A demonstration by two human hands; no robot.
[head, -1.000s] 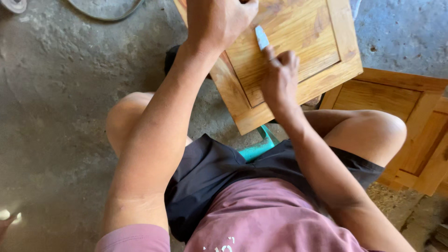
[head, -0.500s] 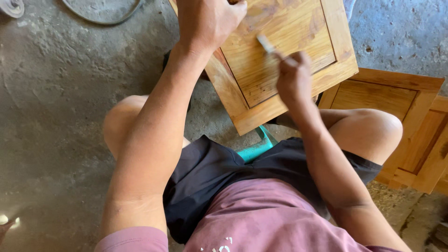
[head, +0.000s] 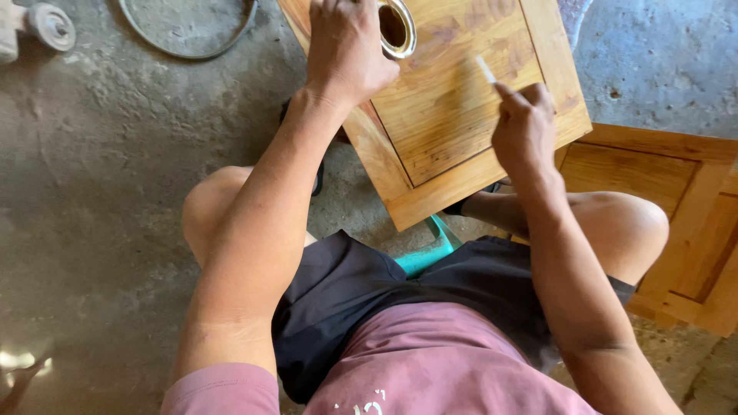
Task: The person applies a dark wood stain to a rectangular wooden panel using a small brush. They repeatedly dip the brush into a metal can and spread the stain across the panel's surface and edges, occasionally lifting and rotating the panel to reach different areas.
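Since half a second ago the right hand (head: 524, 123) has slid right along the wooden panel (head: 461, 100), fingers pinched on a thin pale tool (head: 486, 69) whose tip touches the recessed centre. A small open tin (head: 394, 27) now shows by the left hand (head: 346, 50) — fingers curled on the panel's top-left part, touching the tin. The panel rests tilted over the knees, above a grey concrete floor (head: 92, 192); a second wooden panel (head: 676, 200) lies right, teal stool (head: 430, 250) beneath.
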